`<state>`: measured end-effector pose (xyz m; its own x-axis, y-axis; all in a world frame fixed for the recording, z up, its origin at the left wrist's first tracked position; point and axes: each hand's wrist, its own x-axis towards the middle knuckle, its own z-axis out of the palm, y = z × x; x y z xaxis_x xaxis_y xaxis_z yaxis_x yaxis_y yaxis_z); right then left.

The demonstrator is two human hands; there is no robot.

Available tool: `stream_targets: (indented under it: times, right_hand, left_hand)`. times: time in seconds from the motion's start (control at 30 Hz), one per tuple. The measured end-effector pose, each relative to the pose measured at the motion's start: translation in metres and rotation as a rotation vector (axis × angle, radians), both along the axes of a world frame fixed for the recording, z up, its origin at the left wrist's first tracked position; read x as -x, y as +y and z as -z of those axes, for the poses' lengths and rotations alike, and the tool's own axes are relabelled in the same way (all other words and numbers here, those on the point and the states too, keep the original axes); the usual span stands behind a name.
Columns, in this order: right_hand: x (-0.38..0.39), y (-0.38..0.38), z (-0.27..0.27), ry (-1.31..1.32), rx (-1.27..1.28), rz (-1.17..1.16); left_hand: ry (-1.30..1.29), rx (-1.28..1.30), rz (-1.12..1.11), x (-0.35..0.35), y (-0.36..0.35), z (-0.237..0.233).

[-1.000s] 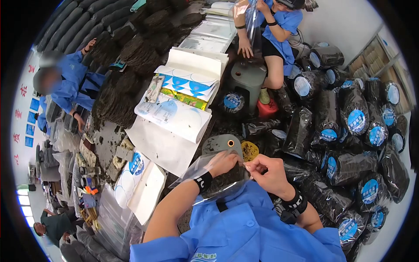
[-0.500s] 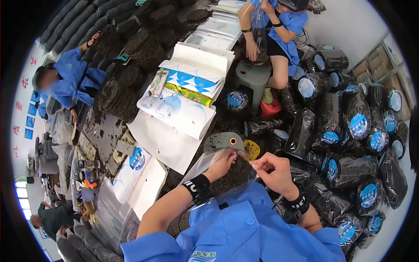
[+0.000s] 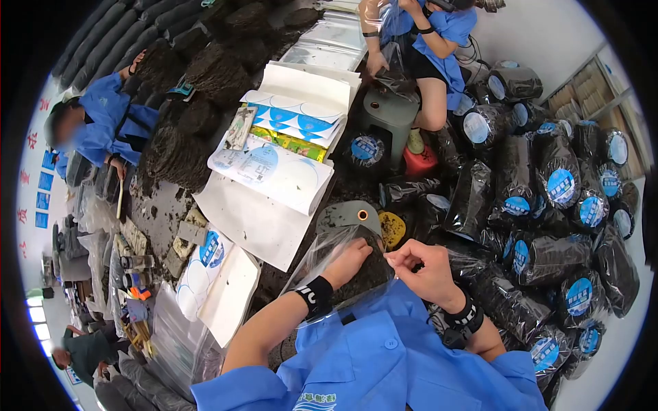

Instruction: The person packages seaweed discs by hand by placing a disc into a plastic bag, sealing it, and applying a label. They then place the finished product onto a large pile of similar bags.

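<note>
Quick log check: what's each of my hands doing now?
Left hand: inside the clear, thin plastic bag; grip can't be told.
Right hand: closed, pinching the bag's edge.

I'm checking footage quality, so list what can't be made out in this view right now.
All in the head view:
- Left hand: what its fingertips touch; curled fingers and shiny film hide it.
- Stool: its lower part, hidden behind the clear bag and arms.
- Round labels: small print, too small to read.
- Seated co-worker: top of the head, cut off by the upper edge.
</note>
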<state>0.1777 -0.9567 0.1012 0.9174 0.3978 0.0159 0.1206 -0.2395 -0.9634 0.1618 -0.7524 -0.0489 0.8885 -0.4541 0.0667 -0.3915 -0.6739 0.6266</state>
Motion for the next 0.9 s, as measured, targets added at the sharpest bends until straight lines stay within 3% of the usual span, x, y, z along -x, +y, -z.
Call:
stream_targets:
  times: [0.13,0.4,0.47,0.53,0.6,0.77,0.9]
  right_hand:
    - [0.001,0.002,0.000,-0.003,-0.011,-0.005]
    - [0.008,0.001,0.005,0.065,-0.057,-0.028]
    - [0.009,-0.002,0.006,0.059,-0.057,-0.023]
    - [0.007,-0.008,0.009,0.065,-0.086,0.093]
    - [0.006,-0.013,0.011,0.078,-0.094,0.121]
    - [0.006,-0.011,0.011,0.148,-0.139,0.134]
    - [0.001,-0.010,0.009,0.100,-0.095,0.107]
  left_hand:
    - [0.036,-0.150,0.009,-0.001,-0.006,0.004]
    - [-0.078,-0.141,-0.076,-0.004,-0.033,0.032]
    - [0.181,-0.066,-0.151,-0.009,-0.037,0.010]
    - [0.239,-0.023,-0.192,-0.012,-0.026,0.010]
    - [0.439,0.169,-0.272,-0.017,-0.015,0.008]
    - [0.506,0.154,-0.341,-0.010,-0.003,-0.022]
    - [0.587,0.323,-0.258,0.004,0.019,-0.118]
